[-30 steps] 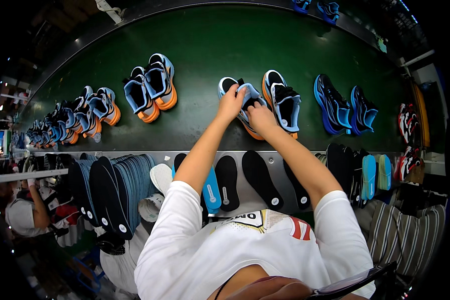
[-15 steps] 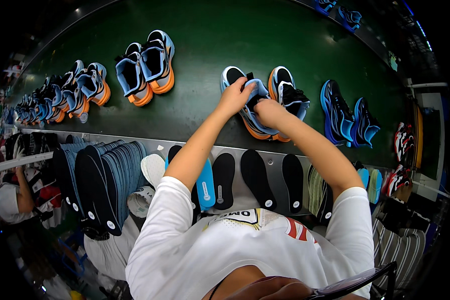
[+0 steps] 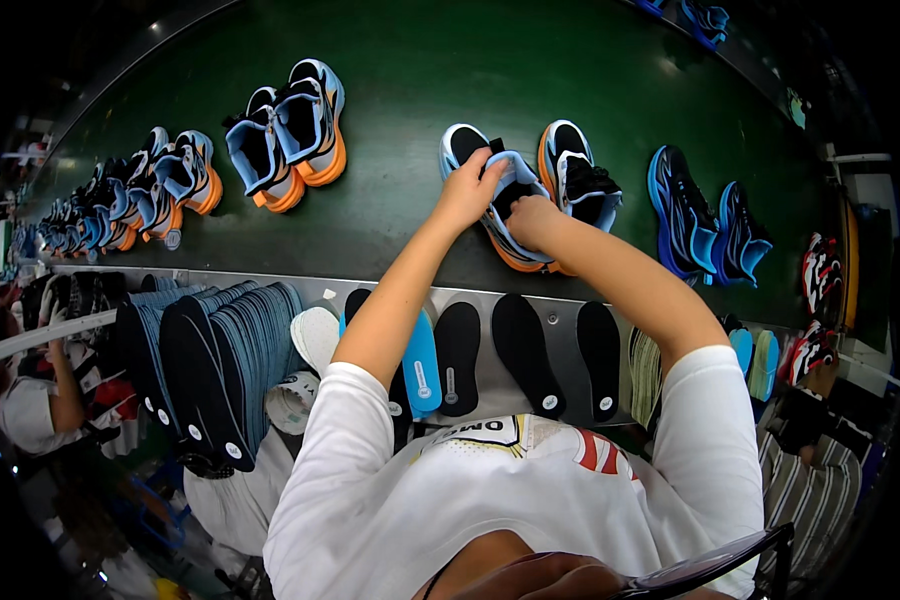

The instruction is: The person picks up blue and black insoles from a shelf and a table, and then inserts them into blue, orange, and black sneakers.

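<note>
A sneaker with a white and black toe, pale blue lining and orange sole stands tilted on the green belt in front of me. My left hand grips its tongue and collar, thumb and fingers closed on the edge. My right hand reaches into the shoe's opening; its fingertips are hidden inside, so what they touch cannot be seen. Close on the right stands the matching sneaker, with black laces and no hand on it.
A like pair of sneakers stands left on the belt, several more beyond. Blue-black sneakers are to the right. Black insoles, a bright blue insole and an insole stack line the metal ledge. People sit either side.
My right hand has sunk slightly deeper into the shoe. My left hand keeps its grip on the collar. The view has shifted slightly.
</note>
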`<state>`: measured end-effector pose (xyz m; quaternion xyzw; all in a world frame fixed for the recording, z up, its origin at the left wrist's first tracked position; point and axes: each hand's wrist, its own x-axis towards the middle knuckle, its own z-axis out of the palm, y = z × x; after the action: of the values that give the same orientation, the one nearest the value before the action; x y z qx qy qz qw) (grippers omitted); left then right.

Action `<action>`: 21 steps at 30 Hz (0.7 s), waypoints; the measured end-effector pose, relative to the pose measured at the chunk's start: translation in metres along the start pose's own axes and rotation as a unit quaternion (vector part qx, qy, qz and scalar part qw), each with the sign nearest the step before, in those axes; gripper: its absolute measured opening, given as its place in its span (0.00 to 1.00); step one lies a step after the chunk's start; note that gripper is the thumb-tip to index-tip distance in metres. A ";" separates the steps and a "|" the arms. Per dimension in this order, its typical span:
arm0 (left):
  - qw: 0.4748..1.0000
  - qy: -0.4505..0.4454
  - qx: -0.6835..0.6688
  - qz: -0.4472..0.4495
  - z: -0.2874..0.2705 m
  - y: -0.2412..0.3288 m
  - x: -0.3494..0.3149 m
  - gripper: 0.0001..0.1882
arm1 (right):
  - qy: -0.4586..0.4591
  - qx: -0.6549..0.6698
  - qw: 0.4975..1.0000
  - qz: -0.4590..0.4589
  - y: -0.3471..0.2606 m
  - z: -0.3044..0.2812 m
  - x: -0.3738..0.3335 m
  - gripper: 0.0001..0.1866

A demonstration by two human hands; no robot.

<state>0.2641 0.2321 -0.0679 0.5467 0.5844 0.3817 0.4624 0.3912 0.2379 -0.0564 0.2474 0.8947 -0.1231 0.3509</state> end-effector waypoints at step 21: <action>0.931 0.096 0.313 0.163 0.000 0.038 0.002 0.14 | 0.518 0.241 0.817 0.076 -0.034 0.028 -0.077 0.25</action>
<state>0.2745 0.2380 -0.0320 0.7122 0.6185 0.3007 0.1406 0.4376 0.1708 -0.0222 0.4183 0.8644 -0.1619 -0.2274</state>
